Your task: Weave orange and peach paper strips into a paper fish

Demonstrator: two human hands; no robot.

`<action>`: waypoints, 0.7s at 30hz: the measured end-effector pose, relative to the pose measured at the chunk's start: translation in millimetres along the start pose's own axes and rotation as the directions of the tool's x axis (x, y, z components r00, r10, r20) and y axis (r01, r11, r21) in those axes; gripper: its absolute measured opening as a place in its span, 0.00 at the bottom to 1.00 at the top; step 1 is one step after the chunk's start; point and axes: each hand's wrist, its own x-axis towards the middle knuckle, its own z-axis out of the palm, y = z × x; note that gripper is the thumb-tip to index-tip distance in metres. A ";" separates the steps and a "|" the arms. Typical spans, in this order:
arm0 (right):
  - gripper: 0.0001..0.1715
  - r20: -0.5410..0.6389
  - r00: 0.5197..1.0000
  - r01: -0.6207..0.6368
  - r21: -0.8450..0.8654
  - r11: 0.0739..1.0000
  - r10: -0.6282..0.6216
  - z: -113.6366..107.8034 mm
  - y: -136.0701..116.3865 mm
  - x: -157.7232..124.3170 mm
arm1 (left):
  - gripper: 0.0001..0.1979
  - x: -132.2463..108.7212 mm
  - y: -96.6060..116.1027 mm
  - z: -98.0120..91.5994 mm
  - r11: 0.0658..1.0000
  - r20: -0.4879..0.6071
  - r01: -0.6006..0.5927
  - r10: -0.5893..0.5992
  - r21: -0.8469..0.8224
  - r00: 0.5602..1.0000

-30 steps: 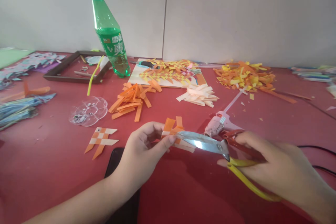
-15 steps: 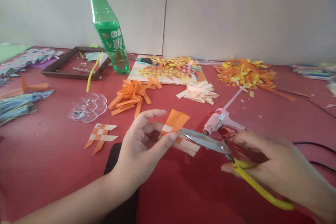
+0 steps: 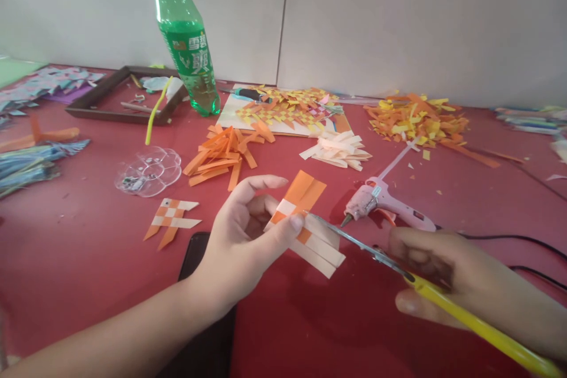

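Observation:
My left hand [image 3: 248, 236] pinches a small woven piece of orange and cream paper strips [image 3: 305, 221] above the red table [image 3: 88, 283]. Thumb and fingers press on its left side, and the strip ends stick out to the right. My right hand [image 3: 460, 283] grips scissors [image 3: 398, 271] with yellow and red handles. Their thin blades point left and their tip touches the woven piece at its middle.
A pink glue gun [image 3: 385, 204] lies just behind the scissors, its black cord running right. A finished woven piece [image 3: 170, 221], a clear plastic palette [image 3: 148, 172], piles of orange strips [image 3: 224, 156] and cream strips [image 3: 339, 150], a green bottle [image 3: 186, 41] and a dark phone [image 3: 199, 319] stand around.
The woven piece has been turned and lifted a little, so its orange ends point up and right. The scissors have tilted onto their edge and their tip has moved into the piece.

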 end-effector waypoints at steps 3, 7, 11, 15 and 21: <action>0.28 0.208 0.973 -0.117 0.097 0.988 0.095 0.7 1.4 0.0 | 0.17 -0.1 2.1 0.8 1.000 0.015 0.017 -0.017 -0.012 1.000; 0.29 0.237 0.962 -0.175 0.150 0.973 0.137 2.4 4.6 -0.7 | 0.16 -0.1 3.3 1.8 0.999 0.038 0.030 -0.029 -0.027 0.999; 0.27 0.261 0.959 -0.169 0.214 0.962 0.110 3.6 11.4 -2.2 | 0.16 0.7 3.0 2.3 0.999 0.044 0.029 -0.027 -0.045 0.999; 0.25 0.288 0.953 -0.175 0.280 0.944 0.091 4.0 14.9 -2.7 | 0.15 1.6 2.2 1.3 0.995 0.063 0.040 -0.034 -0.088 0.997; 0.27 0.320 0.943 -0.202 0.344 0.917 0.088 5.6 14.1 -1.5 | 0.15 2.2 -1.3 -1.7 0.990 0.080 0.069 -0.059 -0.126 0.995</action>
